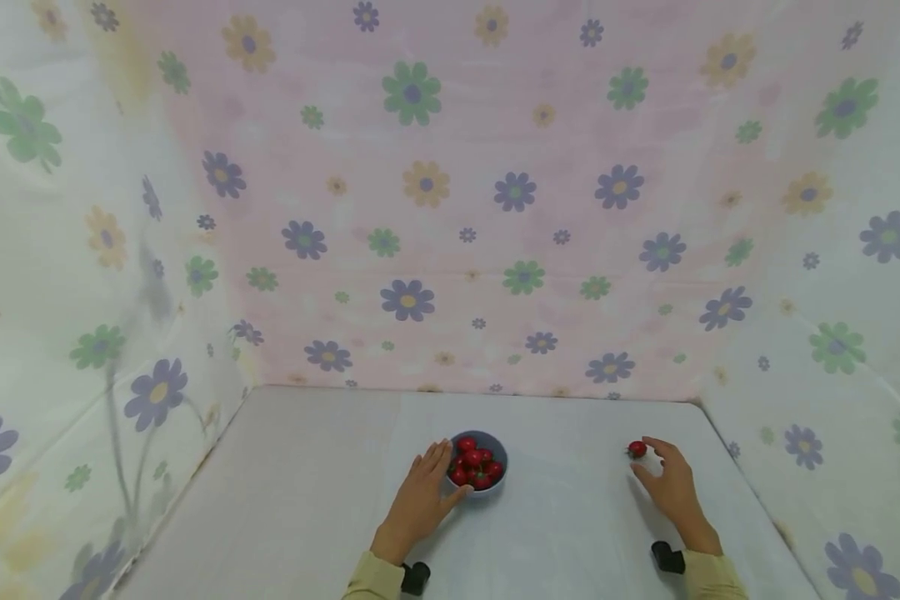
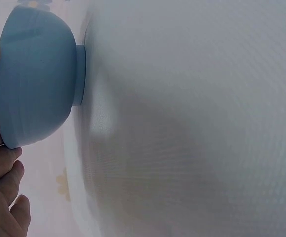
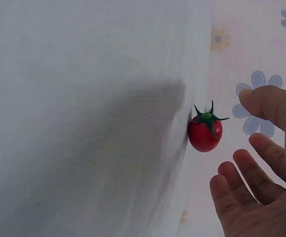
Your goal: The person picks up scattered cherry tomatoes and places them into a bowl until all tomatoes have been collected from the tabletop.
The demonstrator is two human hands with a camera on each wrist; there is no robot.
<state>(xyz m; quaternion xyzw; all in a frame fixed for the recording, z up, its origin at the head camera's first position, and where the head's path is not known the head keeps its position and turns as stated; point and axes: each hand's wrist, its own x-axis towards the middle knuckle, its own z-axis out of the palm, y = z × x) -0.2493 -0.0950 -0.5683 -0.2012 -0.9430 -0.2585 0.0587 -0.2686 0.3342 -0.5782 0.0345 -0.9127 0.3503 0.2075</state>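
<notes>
My left hand [image 1: 418, 498] rests at the near left side of a blue-grey bowl [image 1: 506, 461], thumb and fingertips touching its rim. Several red cherry tomatoes [image 1: 473, 457] fill the bowl. From the left wrist view, the bowl [image 2: 37, 74] stands upright on its foot, fingertips against the rim. At the right, a single cherry tomato [image 1: 637, 450] with a green calyx lies on the table. Close beside it is my right hand [image 1: 673, 483], thumb and fingers spread apart. A gap shows between the fingers and this tomato [image 3: 205, 136] in the right wrist view.
A white cloth covers the table [image 1: 562, 533]. Flower-patterned sheets [image 1: 450, 250] stand at the back and on both sides. Black wrist cameras sit at the left cuff [image 1: 416, 578] and the right cuff [image 1: 667, 557].
</notes>
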